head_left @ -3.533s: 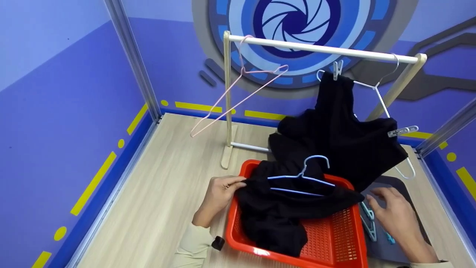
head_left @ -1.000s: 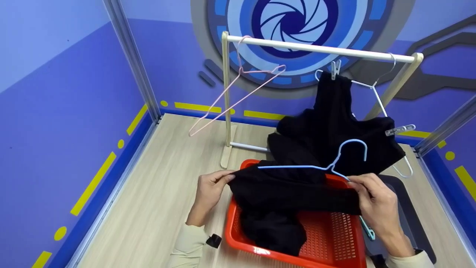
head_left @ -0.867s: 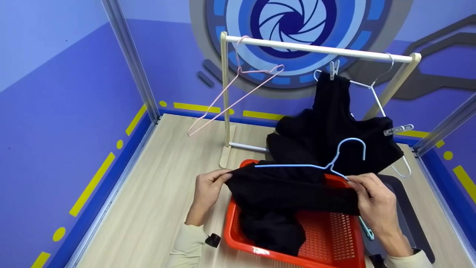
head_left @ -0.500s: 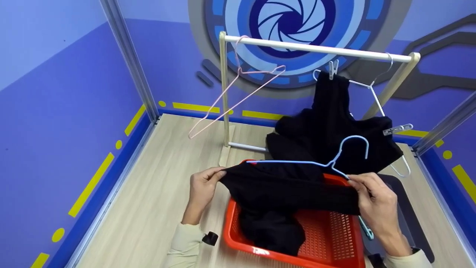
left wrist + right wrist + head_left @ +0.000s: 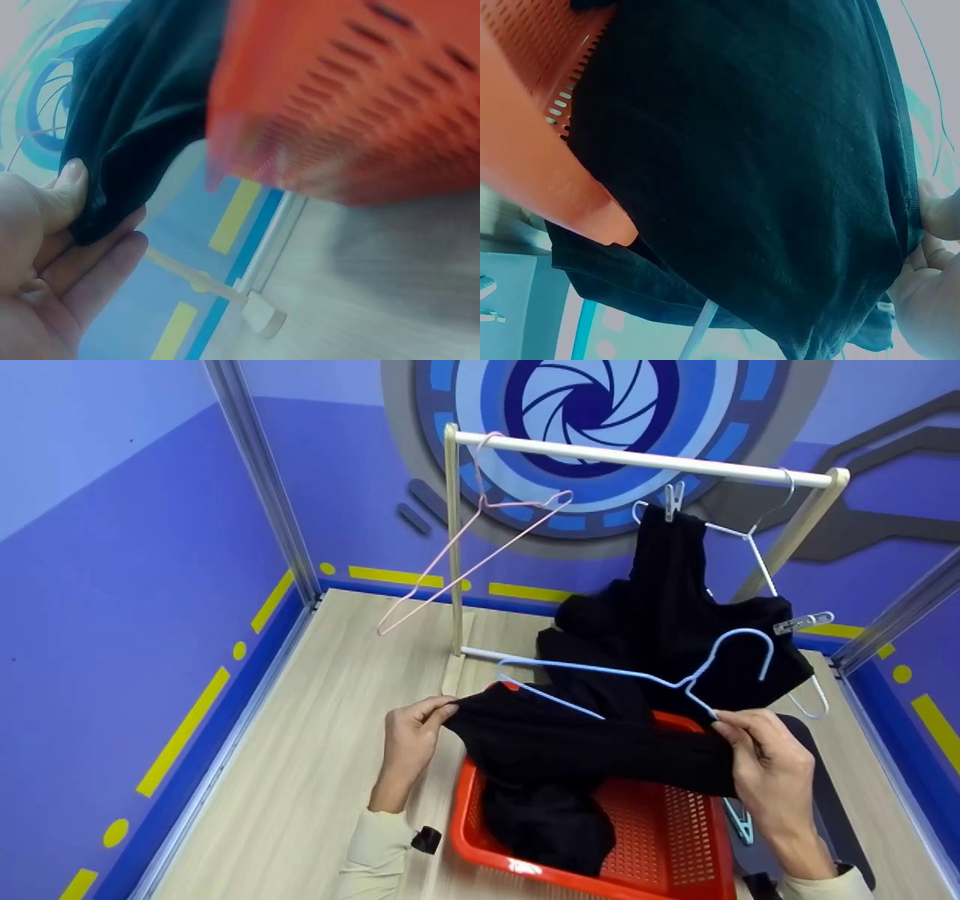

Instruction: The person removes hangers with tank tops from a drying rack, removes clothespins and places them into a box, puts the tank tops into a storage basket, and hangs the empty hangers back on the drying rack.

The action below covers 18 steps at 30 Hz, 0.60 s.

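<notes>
A black garment (image 5: 570, 742) is stretched between my hands over the red basket (image 5: 480, 851). My left hand (image 5: 409, 739) pinches its left edge between thumb and fingers; the left wrist view shows the fabric in that pinch. My right hand (image 5: 772, 772) pinches the garment's right edge, together with or right against the right arm of a light blue hanger (image 5: 592, 667). That hanger's hook points up, and its left end shows above the cloth. Its right end is hidden by cloth and fingers. In the right wrist view the fabric (image 5: 750, 150) hangs taut from the fingertips.
Behind stands a clothes rack (image 5: 645, 457) bearing an empty pink hanger (image 5: 480, 506) and a white hanger (image 5: 761, 559) with black clothing (image 5: 675, 585) held by clothespins (image 5: 802, 622). Right of the basket, teal clips (image 5: 739, 819) lie on a dark grey tray (image 5: 832, 810).
Earlier my right hand was off the garment; it now pinches its right edge. The blue hanger has shifted up and right, and its left end has come out of the cloth. My left hand moved slightly left.
</notes>
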### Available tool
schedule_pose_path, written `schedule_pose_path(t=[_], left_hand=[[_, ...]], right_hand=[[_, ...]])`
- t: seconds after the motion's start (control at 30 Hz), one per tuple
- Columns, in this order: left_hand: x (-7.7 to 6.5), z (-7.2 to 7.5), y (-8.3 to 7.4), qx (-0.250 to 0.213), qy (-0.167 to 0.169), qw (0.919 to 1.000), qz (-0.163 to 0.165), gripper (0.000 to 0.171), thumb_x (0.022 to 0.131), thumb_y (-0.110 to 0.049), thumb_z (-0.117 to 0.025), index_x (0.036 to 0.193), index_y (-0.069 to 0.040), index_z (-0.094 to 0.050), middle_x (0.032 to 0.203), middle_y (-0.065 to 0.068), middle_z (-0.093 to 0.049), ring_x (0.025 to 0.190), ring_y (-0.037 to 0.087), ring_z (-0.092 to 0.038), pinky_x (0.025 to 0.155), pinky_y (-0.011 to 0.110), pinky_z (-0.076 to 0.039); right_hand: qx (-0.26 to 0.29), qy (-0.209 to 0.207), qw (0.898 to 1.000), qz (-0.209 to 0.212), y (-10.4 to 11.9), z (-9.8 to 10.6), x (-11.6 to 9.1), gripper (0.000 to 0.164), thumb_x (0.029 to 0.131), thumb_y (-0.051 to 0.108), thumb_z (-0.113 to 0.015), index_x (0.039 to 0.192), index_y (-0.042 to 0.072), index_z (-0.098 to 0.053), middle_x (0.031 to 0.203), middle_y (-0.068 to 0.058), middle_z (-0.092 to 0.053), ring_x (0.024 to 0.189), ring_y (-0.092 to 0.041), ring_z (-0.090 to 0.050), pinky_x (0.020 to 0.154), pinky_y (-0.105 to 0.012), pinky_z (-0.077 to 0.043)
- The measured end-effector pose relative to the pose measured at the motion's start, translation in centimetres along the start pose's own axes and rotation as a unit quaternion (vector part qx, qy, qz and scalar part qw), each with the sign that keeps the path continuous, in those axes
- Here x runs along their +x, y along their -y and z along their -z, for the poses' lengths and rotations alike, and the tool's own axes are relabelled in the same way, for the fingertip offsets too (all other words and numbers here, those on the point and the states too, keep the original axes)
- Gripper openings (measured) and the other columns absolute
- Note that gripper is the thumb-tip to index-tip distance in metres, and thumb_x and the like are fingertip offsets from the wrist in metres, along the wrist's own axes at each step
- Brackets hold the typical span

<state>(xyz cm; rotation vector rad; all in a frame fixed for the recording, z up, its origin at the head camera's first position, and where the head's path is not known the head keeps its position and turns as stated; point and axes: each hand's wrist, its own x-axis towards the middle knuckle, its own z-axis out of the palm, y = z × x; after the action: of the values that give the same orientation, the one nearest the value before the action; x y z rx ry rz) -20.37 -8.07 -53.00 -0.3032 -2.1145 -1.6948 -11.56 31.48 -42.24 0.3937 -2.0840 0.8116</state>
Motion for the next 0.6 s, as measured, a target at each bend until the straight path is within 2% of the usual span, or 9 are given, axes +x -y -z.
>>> schedule_pose_path(t=[0.17, 0.33, 0.47, 0.6], left_hand=[[-0.3, -0.2, 0.2, 0.017, 0.006, 0.9996, -0.020, 0.006, 0.084, -0.019, -0.076, 0.089, -0.021, -0.079, 0.087, -0.010, -0.073, 0.082, 0.008, -0.069, 0.072, 0.025, -0.055], [-0.7, -0.6, -0.2, 0.037, 0.041, 0.9974, -0.045, 0.008, 0.086, -0.021, -0.074, 0.092, -0.021, -0.079, 0.090, -0.011, -0.073, 0.084, 0.006, -0.069, 0.073, 0.025, -0.055], [-1.1, -1.1, -0.9, 0.061, 0.064, 0.9925, -0.085, 0.009, 0.085, -0.017, -0.075, 0.093, -0.017, -0.080, 0.090, -0.010, -0.073, 0.084, 0.004, -0.068, 0.072, 0.023, -0.055], [-1.5, -1.7, -2.1, 0.080, 0.095, 0.9829, -0.136, 0.009, 0.084, -0.015, -0.077, 0.092, -0.012, -0.079, 0.090, -0.006, -0.074, 0.083, 0.005, -0.068, 0.073, 0.022, -0.055]], right_hand=[[0.003, 0.004, 1.000, -0.004, 1.0, 0.0, 0.3, 0.031, 0.067, -0.027, -0.070, 0.088, -0.004, -0.073, 0.080, -0.013, -0.066, 0.075, -0.009, -0.056, 0.070, -0.013, -0.037], [0.015, -0.001, 1.000, 0.001, 2.2, -0.2, 0.8, 0.032, 0.067, -0.028, -0.070, 0.088, -0.005, -0.073, 0.080, -0.014, -0.066, 0.076, -0.010, -0.058, 0.070, -0.013, -0.039], [0.032, -0.005, 0.999, 0.005, 3.0, -0.4, 1.3, 0.032, 0.067, -0.028, -0.069, 0.089, -0.005, -0.073, 0.080, -0.015, -0.066, 0.075, -0.010, -0.057, 0.068, -0.014, -0.039], [0.054, -0.018, 0.998, 0.002, 3.4, -0.6, 1.4, 0.032, 0.068, -0.028, -0.068, 0.090, -0.005, -0.073, 0.080, -0.016, -0.066, 0.071, -0.009, -0.056, 0.065, -0.013, -0.038]])
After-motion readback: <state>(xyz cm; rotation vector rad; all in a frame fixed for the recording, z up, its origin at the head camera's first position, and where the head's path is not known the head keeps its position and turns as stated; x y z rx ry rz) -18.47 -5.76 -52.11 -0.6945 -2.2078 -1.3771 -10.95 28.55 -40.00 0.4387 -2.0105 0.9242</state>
